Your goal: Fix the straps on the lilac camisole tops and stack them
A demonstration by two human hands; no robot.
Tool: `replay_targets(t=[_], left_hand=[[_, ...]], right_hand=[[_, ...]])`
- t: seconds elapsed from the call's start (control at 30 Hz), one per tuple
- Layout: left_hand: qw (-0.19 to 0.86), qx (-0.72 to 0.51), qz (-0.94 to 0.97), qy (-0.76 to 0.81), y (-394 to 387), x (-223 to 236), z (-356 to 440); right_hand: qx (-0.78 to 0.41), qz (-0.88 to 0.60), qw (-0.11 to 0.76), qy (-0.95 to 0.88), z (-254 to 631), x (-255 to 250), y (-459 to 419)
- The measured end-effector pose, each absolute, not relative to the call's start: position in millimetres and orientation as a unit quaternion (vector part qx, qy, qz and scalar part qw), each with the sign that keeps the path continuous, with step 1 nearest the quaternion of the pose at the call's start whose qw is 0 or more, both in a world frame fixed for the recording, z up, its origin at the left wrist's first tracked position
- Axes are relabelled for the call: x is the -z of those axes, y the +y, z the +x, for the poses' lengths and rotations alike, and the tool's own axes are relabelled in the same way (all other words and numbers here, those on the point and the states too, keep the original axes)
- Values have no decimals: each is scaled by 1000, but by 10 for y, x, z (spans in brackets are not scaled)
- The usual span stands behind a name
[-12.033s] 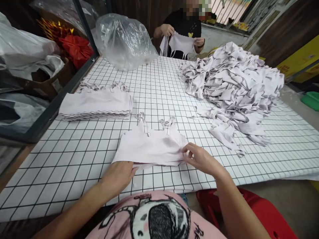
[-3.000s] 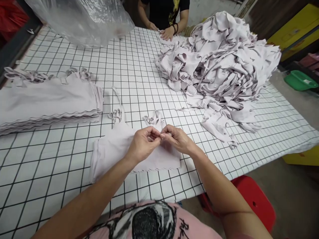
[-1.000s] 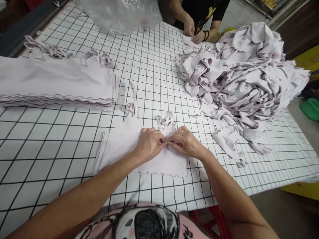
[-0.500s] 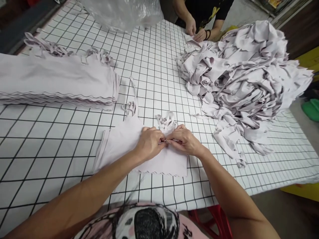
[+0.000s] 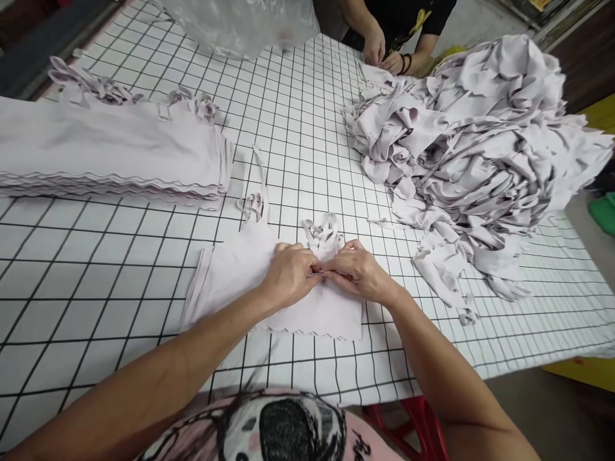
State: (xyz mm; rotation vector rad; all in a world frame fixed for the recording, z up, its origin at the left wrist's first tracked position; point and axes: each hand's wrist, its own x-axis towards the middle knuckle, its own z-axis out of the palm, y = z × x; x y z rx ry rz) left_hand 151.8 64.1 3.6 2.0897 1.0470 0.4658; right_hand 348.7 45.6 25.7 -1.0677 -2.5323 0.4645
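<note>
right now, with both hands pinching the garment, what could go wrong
The left hand and right hand pinch the garment, so a hard tug might stretch it. Its looped straps lie loose and could tangle. The right forearm might brush the stray pieces beside the heap.

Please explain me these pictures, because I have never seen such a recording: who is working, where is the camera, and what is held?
No machine works here. The camera is worn on a person's head, looking forward and down at their own bare hands. The left hand and right hand meet, pinching a small part of a pale garment with straps. It lies on a checked table covering. Left of it is a neat stack; to the right, a loose heap. Another person works across the table.
</note>
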Motion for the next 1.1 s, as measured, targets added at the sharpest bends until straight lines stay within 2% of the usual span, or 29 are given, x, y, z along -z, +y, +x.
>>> replay_targets(t=[0.17,0.43,0.8,0.93,1.1], left_hand=[[372,-179,813,411,643,-48,1520],[363,-173,820,407,649,-69,1527],[364,-179,822,400,647,-73,1514],[376,-179,815,402,650,-70,1506],[356,-188,822,403,639,-66,1503]], right_hand=[[-141,-366,154,-907,3522,-303,445],[-111,-351,70,-927,3489,-469,484],[-109,-268,-78,-954,3397,-678,715],[-158,-337,-31,-927,3580,-686,776],[-148,-447,129,-873,3765,-525,857]])
